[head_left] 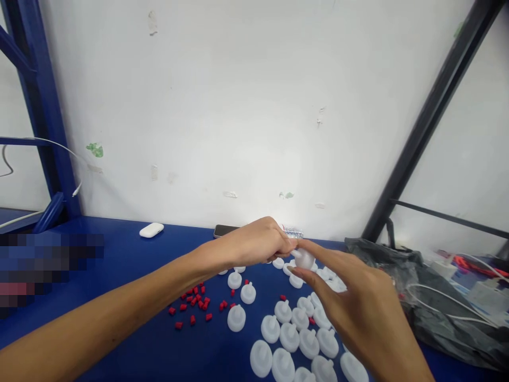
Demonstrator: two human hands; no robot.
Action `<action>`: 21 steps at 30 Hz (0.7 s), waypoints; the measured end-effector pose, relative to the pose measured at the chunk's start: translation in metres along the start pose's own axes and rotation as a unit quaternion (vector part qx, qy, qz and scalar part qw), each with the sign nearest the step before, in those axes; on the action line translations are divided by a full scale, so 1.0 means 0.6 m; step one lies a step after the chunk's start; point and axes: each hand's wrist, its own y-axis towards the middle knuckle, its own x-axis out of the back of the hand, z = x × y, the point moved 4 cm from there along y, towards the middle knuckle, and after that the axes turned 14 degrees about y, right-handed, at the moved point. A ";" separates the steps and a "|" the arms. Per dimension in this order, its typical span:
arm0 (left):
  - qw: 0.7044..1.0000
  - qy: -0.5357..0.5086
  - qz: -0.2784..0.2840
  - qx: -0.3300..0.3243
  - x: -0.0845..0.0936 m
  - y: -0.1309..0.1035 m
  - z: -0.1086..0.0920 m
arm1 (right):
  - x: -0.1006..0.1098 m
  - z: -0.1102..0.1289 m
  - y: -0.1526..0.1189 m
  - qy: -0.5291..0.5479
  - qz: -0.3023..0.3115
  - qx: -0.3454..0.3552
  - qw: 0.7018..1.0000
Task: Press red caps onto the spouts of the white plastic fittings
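Observation:
My right hand [345, 281] pinches a white round plastic piece with a narrow neck [304, 259] between thumb and forefinger. At the neck of that piece is my left hand [264, 241], its fingers closed; anything between its fingertips is hidden. Below both hands, several similar white pieces [289, 337] lie on the blue table, most with their necks up. Small red caps [193, 319] are scattered left of them, and a few lie among the white pieces.
Toward the back of the blue table [131, 265] are a white case [151, 229] and a dark phone [225, 231]. A grey plastic bag [441, 329] with white cables lies at the right. Blue [43, 101] and black [429, 116] frame posts stand at the sides.

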 end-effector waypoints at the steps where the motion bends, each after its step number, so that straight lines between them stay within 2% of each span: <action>1: 1.000 -0.011 0.009 0.006 -0.002 0.001 0.000 | -0.001 0.003 0.000 -0.003 0.000 0.012 1.000; 4: 0.999 -0.026 0.035 0.018 0.008 0.004 0.009 | 0.011 -0.008 -0.006 -0.045 -0.020 0.011 0.999; 6: 0.999 -0.008 0.027 0.034 0.037 0.004 0.029 | 0.034 -0.038 -0.013 -0.123 -0.064 -0.050 0.989; 9: 0.996 0.061 -0.011 0.069 0.099 -0.001 0.072 | 0.071 -0.088 -0.023 -0.216 -0.124 -0.178 0.952; 11: 0.986 0.134 -0.005 0.096 0.125 -0.005 0.100 | 0.076 -0.098 -0.022 -0.174 -0.136 -0.193 0.956; 12: 0.979 0.170 0.018 0.110 0.127 -0.006 0.113 | 0.073 -0.094 -0.019 -0.145 -0.137 -0.186 0.962; 14: 0.958 0.232 0.098 0.139 0.110 -0.007 0.135 | 0.059 -0.078 -0.012 -0.087 -0.125 -0.161 0.975; 17: 0.914 0.288 0.222 0.183 0.061 -0.008 0.156 | 0.034 -0.051 -0.003 -0.026 -0.083 -0.118 0.989; 19: 0.893 0.312 0.254 0.201 0.040 -0.008 0.159 | 0.020 -0.042 0.000 0.001 -0.025 -0.089 0.996; 21: 0.893 0.328 0.234 0.201 0.037 -0.007 0.150 | 0.007 -0.041 0.001 0.018 0.043 -0.078 0.996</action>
